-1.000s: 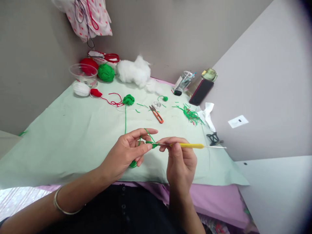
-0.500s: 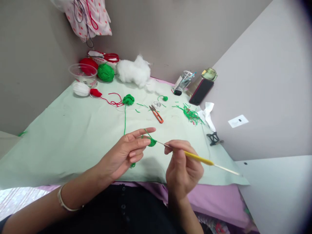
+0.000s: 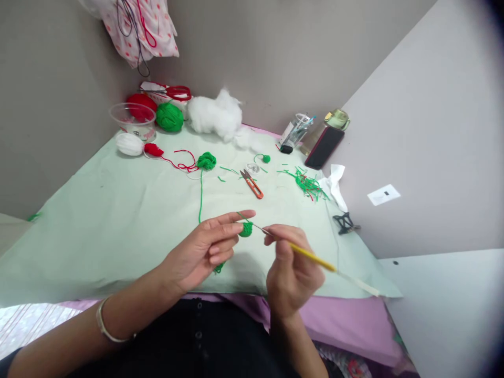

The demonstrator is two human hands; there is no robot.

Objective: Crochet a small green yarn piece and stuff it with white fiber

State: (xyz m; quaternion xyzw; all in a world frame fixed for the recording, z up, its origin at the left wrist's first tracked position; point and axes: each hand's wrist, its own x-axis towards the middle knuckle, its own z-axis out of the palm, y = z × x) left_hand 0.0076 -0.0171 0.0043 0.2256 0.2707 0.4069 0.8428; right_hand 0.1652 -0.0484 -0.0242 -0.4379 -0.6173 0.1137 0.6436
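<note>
A small green crochet piece [image 3: 246, 229] is pinched between the thumb and fingers of my left hand [image 3: 200, 244], with green yarn running over the raised index finger. My right hand [image 3: 293, 268] grips a crochet hook [image 3: 313, 255] with a yellow handle; its thin metal tip reaches the edge of the piece. From a loose green yarn bundle [image 3: 207, 161], a strand comes down over the cloth to my left hand. More green yarn [image 3: 219, 268] shows below that hand.
Orange thread snips [image 3: 252, 185] lie beyond my hands. Yarn scraps [image 3: 309, 185], a phone [image 3: 325, 148] and a black stand [image 3: 345, 224] are to the right. White stuffing [image 3: 216, 116], a green yarn ball [image 3: 169, 117] and a plastic tub [image 3: 134, 123] stand at the back.
The crochet hook has tilted more steeply, its rear end lower and farther left. My left hand has shifted slightly right, and the crochet piece has turned a little.
</note>
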